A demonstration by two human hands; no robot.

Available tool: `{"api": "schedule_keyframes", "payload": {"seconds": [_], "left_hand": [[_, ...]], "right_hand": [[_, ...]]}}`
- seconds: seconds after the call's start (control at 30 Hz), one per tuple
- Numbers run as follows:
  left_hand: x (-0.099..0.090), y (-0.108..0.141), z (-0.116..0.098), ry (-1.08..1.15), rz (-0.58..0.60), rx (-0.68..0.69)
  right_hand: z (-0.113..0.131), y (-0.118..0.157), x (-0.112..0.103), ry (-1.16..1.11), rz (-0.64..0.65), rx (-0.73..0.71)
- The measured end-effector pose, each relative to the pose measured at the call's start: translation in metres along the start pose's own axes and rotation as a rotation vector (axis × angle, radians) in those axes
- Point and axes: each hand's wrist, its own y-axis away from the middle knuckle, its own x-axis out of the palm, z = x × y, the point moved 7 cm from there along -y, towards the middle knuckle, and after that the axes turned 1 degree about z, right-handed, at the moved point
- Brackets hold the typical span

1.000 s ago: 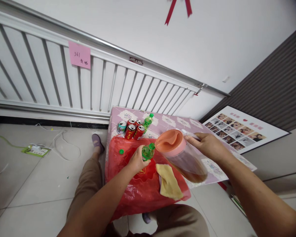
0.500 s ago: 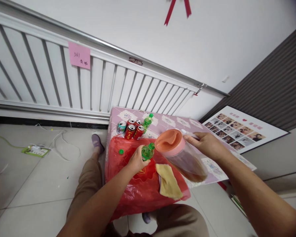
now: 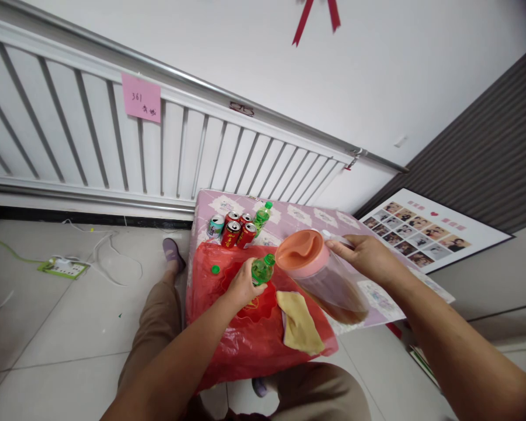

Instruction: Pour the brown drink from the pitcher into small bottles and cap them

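My left hand [image 3: 244, 286] is closed around a green plastic bottle [image 3: 263, 269] with no cap on its mouth. My right hand [image 3: 355, 252] grips the handle of a clear pitcher [image 3: 337, 289] with an orange lid [image 3: 302, 251]. The pitcher is tilted, its lid close beside the bottle's mouth, and brownish liquid lies toward its bottom. Both are above a red tray [image 3: 256, 304] on a red plastic sheet [image 3: 245, 356]. A green cap [image 3: 215, 269] lies left of the bottle, and a yellow cloth [image 3: 301, 324] lies at the right.
Several cans [image 3: 231, 234] and a capped green bottle [image 3: 262, 216] stand at the back of the table [image 3: 328, 217]. Behind is a white radiator [image 3: 210, 140]. A photo board [image 3: 421, 231] leans at the right. A power strip [image 3: 63, 267] lies on the floor at the left.
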Motion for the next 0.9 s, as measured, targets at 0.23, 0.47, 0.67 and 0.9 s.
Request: {"api": "schedule_keyframes", "payload": {"seconds": [0.23, 0.47, 0.67, 0.9], "left_hand": [[-0.0003, -0.0003, -0.0018, -0.034, 0.004, 0.005], [-0.0010, 0.0001, -0.0023, -0.032, 0.009, -0.006], [-0.0023, -0.0002, -0.0035, -0.024, 0.007, -0.017], [-0.0029, 0.0000, -0.0047, -0.006, -0.002, -0.011]], "right_hand": [[-0.0020, -0.0012, 0.0016, 0.015, 0.012, 0.001], [-0.0047, -0.0024, 0.0019, 0.000, -0.002, -0.016], [-0.0045, -0.0028, 0.0022, -0.005, 0.011, -0.006], [-0.0019, -0.0009, 0.0000, -0.005, -0.006, -0.010]]}}
